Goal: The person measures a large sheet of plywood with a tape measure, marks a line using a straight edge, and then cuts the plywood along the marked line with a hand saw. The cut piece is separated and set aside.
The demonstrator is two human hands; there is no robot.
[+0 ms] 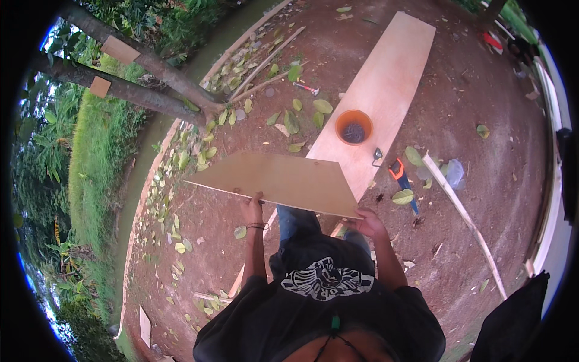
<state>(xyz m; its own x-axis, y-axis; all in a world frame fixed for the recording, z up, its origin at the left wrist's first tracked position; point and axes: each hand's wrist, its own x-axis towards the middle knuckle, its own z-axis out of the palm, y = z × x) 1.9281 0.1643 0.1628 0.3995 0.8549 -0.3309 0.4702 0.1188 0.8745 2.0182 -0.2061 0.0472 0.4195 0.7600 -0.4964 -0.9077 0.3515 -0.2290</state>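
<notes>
Now we carry the cut plywood panel (277, 180) above the long board (377, 96), left hand (252, 208) and right hand (368, 222) fingers clamped on its near edge, so next it probably needs level setting down.

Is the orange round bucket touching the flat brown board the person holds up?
Apart. The head view shows the orange round bucket sitting on the long pale plank, with bare plank between it and the held flat brown board.

Bare reddish-brown earth (482, 199) is seen under daylight, strewn with fallen green and yellow leaves (289, 120). A narrow channel of murky green water (151, 145) is bordered by a grassy bank (90, 163) on the left. Two leaning tree trunks (151, 78) are rooted at the channel's edge.
</notes>
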